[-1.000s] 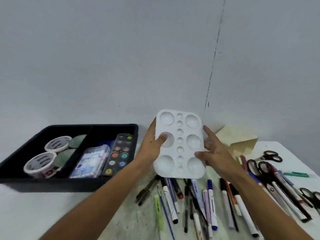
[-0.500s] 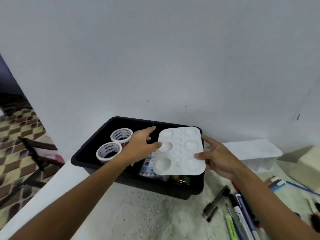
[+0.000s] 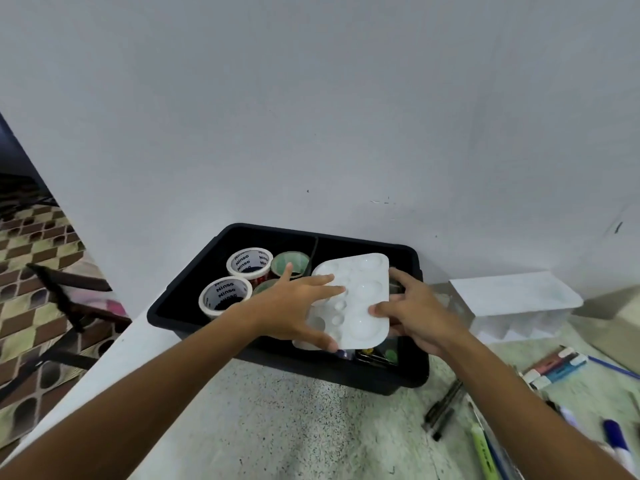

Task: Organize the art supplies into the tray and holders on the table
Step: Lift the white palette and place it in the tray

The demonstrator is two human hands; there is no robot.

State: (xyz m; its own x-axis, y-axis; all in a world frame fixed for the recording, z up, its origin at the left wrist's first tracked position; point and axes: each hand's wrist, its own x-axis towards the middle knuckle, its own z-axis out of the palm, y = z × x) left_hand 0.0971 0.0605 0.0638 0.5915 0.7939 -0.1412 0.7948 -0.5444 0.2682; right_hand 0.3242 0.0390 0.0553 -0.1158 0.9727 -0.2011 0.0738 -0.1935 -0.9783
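Both hands hold the white paint palette [image 3: 356, 299] over the right compartment of the black tray [image 3: 410, 370]: left hand [image 3: 294, 308] gripping its left edge, right hand [image 3: 412, 308] pinching its right edge. Recommended: lower it level onto the contents beneath, releasing only once seated.

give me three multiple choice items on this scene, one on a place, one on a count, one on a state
1. Where is the white plastic paint palette?
A. over the right compartment of the black plastic tray
B. on the floor
C. on the white box

2. How many white "Ninso" tape rolls show in the tray's left compartment?
A. none
B. two
C. five

3. What holds the palette?
A. nothing
B. the left hand alone
C. both hands

Key: 1 A, it sits tilted above the right compartment; 2 B, two white rolls stand upright side by side there; 3 C, the left hand's fingers lie across it with the thumb under its edge, and the right hand takes its right edge in a thumb-and-finger grip.
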